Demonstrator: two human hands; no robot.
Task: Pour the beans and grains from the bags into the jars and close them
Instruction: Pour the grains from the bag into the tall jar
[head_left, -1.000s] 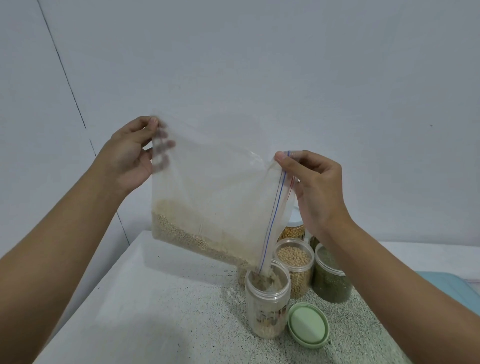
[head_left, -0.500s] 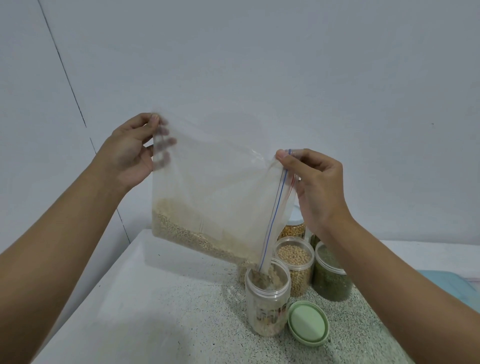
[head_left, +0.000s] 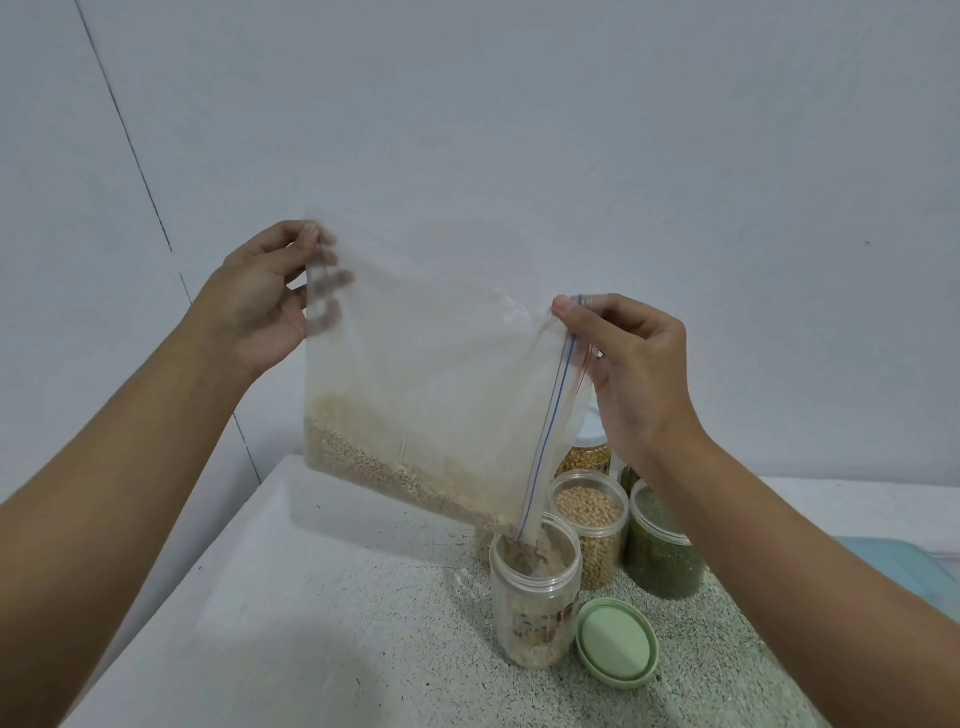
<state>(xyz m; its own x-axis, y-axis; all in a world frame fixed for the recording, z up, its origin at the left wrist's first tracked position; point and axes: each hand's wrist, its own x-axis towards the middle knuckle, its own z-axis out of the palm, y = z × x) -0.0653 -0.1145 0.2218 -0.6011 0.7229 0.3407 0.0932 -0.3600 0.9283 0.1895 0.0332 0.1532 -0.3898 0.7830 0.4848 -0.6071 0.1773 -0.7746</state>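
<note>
Slanting bag (head_left: 441, 374), mouth down into jar (head_left: 535, 608)

The clear zip bag (head_left: 441, 374) is tilted, its open corner in the mouth of the open jar (head_left: 535, 597); the green lid (head_left: 615, 642) lies just beside this jar.

Home kitchen, speckled stone counter (head_left: 337, 623), jars of dried beans (head_left: 592, 525), plain wall (head_left: 519, 130)

One bag (head_left: 431, 364), one lid (head_left: 615, 643), perhaps five jars (head_left: 535, 587).
</note>
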